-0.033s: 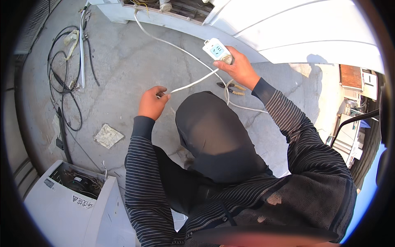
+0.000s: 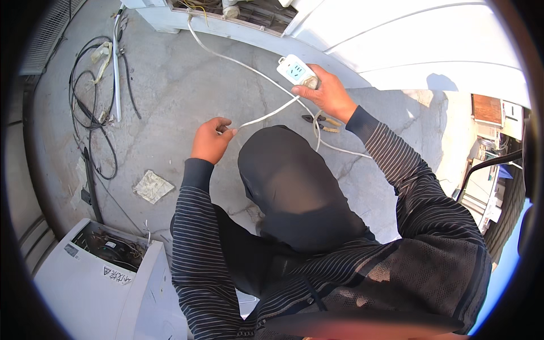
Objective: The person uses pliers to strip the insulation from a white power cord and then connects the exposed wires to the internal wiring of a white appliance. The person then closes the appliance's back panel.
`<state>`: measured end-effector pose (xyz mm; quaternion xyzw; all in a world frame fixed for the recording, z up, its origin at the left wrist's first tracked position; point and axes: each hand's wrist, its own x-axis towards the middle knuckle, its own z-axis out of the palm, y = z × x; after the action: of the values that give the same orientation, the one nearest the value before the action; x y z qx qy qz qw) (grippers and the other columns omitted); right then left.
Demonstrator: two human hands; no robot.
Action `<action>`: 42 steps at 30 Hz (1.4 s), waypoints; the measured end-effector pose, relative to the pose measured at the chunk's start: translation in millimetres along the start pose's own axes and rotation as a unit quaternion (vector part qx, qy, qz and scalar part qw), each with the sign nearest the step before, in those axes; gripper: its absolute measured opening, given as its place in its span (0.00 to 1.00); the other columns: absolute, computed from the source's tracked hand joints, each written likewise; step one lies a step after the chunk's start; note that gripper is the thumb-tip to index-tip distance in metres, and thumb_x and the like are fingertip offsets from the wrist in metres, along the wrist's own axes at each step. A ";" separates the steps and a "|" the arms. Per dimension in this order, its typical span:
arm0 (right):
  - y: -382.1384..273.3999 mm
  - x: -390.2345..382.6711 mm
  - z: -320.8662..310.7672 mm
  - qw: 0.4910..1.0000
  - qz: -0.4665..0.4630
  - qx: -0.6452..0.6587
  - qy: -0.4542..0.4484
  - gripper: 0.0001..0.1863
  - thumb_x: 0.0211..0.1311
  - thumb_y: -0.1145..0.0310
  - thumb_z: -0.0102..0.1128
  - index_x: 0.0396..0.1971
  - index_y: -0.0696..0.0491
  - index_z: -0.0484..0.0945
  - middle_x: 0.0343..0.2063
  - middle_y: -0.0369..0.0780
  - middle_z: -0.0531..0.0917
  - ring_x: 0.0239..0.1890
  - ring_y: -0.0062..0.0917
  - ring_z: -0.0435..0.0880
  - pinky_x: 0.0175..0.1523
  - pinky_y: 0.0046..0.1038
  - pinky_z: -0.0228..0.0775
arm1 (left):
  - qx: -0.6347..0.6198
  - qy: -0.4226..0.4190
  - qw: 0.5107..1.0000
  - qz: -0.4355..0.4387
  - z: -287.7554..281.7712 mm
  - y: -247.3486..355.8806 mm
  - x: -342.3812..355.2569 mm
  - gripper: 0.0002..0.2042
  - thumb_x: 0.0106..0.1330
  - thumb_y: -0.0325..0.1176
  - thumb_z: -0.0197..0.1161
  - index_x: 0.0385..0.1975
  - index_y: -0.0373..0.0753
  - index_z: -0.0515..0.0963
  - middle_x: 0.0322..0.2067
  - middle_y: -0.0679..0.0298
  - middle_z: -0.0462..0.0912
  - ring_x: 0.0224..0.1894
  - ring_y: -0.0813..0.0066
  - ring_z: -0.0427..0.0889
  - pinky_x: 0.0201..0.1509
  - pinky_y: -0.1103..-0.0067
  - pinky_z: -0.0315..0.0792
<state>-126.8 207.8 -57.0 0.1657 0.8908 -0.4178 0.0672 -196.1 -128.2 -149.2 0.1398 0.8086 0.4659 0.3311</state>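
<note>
Both hands raised: right hand (image 2: 327,93) grips socket block (image 2: 293,70) (left hand (image 2: 211,141) pinches cord (image 2: 266,115)).

Support surface: grey concrete floor (image 2: 170,96), cracked, in strong sunlight, with dark stains near the middle. Lying directly on it, upper left: a loose tangle of black cables (image 2: 90,102) and a straight white tube (image 2: 117,73) just beside them. Lower down, a crumpled scrap of paper (image 2: 153,186) lies flat, apart from the cables. Lower left corner: an opened white appliance casing (image 2: 90,283) stands on the floor, internal wiring exposed. Right of centre: pliers (image 2: 322,120) with dark and tan handles lie on the floor, a white cable (image 2: 340,148) curving past them. A second opened white unit (image 2: 226,17) sits along the top edge.
</note>
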 end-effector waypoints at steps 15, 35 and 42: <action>-6.6 86.8 79.3 0.978 -0.133 -0.096 -0.130 0.32 0.67 0.43 0.65 0.55 0.57 0.80 0.47 0.50 0.86 0.50 0.46 0.85 0.54 0.40 0.76 | -0.311 -0.067 0.932 -0.174 -9.9 39.7 118.5 0.26 0.78 0.46 0.58 0.66 0.32 0.70 0.49 0.56 0.86 0.42 0.68 0.88 0.46 0.74 0.80; -113.6 -85.4 -30.5 0.981 0.115 0.013 0.155 0.14 0.73 0.63 0.59 0.42 0.60 0.82 0.28 0.45 0.85 0.30 0.38 0.84 0.39 0.37 0.74 | -0.176 -0.172 0.961 -0.129 -34.5 86.0 143.1 0.21 0.77 0.41 0.60 0.63 0.36 0.72 0.41 0.59 0.86 0.34 0.73 0.86 0.35 0.76 0.80; -72.7 -93.6 32.0 0.969 0.215 -0.086 0.084 0.19 0.73 0.54 0.60 0.42 0.59 0.82 0.30 0.47 0.87 0.35 0.41 0.86 0.43 0.40 0.76 | -0.136 -0.179 0.972 -0.075 -13.4 100.3 137.5 0.21 0.75 0.46 0.63 0.60 0.40 0.76 0.44 0.68 0.84 0.43 0.77 0.80 0.49 0.75 0.74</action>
<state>-65.3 117.6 -0.9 0.3817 0.8693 -0.2998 0.0941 -315.2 -10.8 -115.4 0.1134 0.6734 0.5128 0.5203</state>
